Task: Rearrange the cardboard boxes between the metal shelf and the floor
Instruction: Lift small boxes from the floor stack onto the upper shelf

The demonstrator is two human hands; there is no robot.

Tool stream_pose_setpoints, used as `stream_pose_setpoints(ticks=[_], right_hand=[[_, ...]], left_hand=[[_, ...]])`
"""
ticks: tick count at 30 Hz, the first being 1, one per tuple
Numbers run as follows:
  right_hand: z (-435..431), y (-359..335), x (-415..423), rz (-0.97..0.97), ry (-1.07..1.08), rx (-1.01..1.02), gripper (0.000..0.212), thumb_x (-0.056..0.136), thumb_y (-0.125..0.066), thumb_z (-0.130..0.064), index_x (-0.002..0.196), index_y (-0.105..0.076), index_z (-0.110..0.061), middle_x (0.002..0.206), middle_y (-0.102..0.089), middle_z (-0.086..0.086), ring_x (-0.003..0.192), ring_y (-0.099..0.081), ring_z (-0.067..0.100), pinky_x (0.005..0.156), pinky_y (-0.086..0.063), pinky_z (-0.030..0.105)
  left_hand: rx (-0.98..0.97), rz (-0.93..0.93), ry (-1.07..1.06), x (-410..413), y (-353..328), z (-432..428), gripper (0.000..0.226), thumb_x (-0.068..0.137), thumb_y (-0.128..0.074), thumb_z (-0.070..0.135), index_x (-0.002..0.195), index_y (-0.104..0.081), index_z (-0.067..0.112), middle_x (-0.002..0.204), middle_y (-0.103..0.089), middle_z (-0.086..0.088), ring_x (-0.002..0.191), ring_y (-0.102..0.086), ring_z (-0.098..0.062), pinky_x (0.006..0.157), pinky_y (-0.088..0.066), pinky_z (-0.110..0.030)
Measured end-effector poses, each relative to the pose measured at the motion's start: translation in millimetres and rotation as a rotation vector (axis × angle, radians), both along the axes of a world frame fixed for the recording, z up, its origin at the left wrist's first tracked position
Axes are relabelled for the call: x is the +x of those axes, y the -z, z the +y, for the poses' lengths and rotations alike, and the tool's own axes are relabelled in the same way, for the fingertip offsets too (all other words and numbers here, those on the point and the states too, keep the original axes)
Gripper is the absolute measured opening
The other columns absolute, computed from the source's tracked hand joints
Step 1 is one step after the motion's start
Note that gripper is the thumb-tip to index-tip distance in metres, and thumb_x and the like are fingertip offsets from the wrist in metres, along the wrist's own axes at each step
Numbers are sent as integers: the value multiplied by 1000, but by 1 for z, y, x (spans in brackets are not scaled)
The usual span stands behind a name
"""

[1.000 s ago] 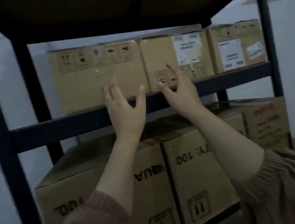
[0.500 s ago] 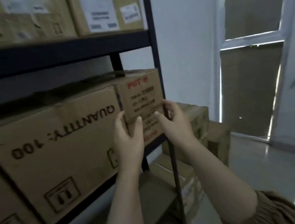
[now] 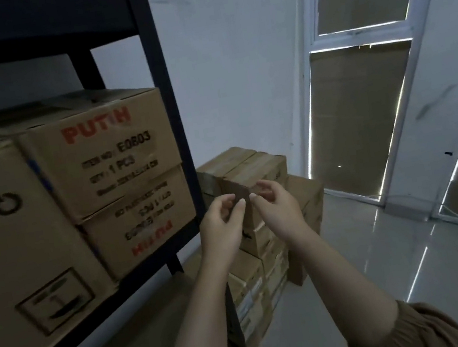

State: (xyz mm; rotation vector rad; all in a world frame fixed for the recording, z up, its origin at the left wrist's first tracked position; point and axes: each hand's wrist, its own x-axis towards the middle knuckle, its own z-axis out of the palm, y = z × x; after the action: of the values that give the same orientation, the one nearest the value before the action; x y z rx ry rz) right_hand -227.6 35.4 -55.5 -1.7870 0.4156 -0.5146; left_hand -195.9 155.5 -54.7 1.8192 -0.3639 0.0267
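Observation:
The dark metal shelf (image 3: 162, 99) fills the left side. On its middle level sit a big box (image 3: 5, 241) with black print and two smaller red-lettered boxes, one (image 3: 104, 158) stacked on the other (image 3: 142, 224). Right of the shelf post, a stack of cardboard boxes (image 3: 239, 171) stands on the floor (image 3: 376, 285). My left hand (image 3: 224, 225) and my right hand (image 3: 276, 208) hover side by side in front of the stack's top box, fingers loosely curled and apart, holding nothing. Whether they touch that box I cannot tell.
A lower brown box (image 3: 308, 199) sits behind the stack on its right. A white wall (image 3: 234, 66) stands behind. A white-framed window or door (image 3: 360, 39) with covered panes is at the right. The tiled floor is glossy.
My view has swung right and down, from the upper shelf boxes to the shelf's right end. Both hands left the red-lettered shelf boxes and moved right to the floor stack.

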Motion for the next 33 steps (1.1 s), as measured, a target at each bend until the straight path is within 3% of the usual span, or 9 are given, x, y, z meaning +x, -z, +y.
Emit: stream_pose_setpoints(ticks=[6, 9, 13, 19, 23, 25, 28, 33], right_hand=[[-88, 9, 82, 119, 44, 15, 43, 98, -55, -34, 140, -49, -21, 130, -59, 2, 117, -56, 18, 97, -49, 35], [-125, 16, 117, 158, 78, 37, 45, 99, -54, -34, 141, -48, -19, 133, -57, 3, 113, -54, 17, 90, -46, 30], [-164, 31, 158, 204, 87, 78, 46, 99, -54, -35, 141, -49, -17, 135, -55, 4, 114, -53, 17, 91, -44, 30], [-228, 61, 236, 295, 58, 124, 48, 99, -54, -38, 142, -48, -18, 140, -52, 4, 124, -51, 23, 102, -45, 38], [-274, 80, 296, 369, -5, 73, 49, 97, -53, -37, 142, -48, -17, 139, -52, 5, 122, -52, 25, 96, -44, 34], [-298, 88, 326, 427, -19, 29, 50, 95, -53, -37, 141, -50, -17, 139, -53, 5, 120, -54, 26, 96, -45, 33], [-330, 96, 367, 507, -52, -55, 52, 94, -53, -36, 143, -48, -17, 142, -52, 7, 125, -52, 28, 99, -46, 36], [-363, 110, 420, 633, -136, -205, 56, 95, -51, -43, 146, -42, -22, 147, -48, 7, 134, -45, 31, 109, -39, 45]], left_hand=[[-20, 112, 5, 90, 3, -73, 22, 97, -59, 31, 117, -63, 20, 104, -60, 14, 99, -57, -3, 71, -41, -12], [11, 152, 2, 129, 8, -104, 27, 98, -57, 33, 120, -62, 18, 111, -60, 8, 97, -55, -5, 69, -39, -12], [45, 222, -9, 169, 23, -137, 27, 98, -56, 35, 119, -61, 19, 113, -59, 6, 99, -53, -8, 69, -40, -16], [72, 320, -97, 234, 61, -183, 18, 99, -55, 36, 111, -59, 23, 108, -56, 8, 96, -51, -8, 78, -38, -24], [71, 377, -224, 282, 86, -217, 31, 98, -56, 39, 122, -59, 19, 115, -56, 4, 101, -53, -14, 82, -41, -30], [103, 395, -350, 307, 99, -233, 41, 96, -59, 40, 129, -57, 17, 128, -56, -4, 112, -55, -24, 90, -47, -35], [131, 495, -559, 335, 113, -250, 62, 92, -65, 38, 143, -45, 11, 144, -47, -15, 128, -49, -35, 104, -44, -43], [59, 628, -716, 353, 137, -263, 74, 93, -62, 39, 151, -27, 11, 148, -41, -17, 130, -45, -38, 106, -43, -45]])
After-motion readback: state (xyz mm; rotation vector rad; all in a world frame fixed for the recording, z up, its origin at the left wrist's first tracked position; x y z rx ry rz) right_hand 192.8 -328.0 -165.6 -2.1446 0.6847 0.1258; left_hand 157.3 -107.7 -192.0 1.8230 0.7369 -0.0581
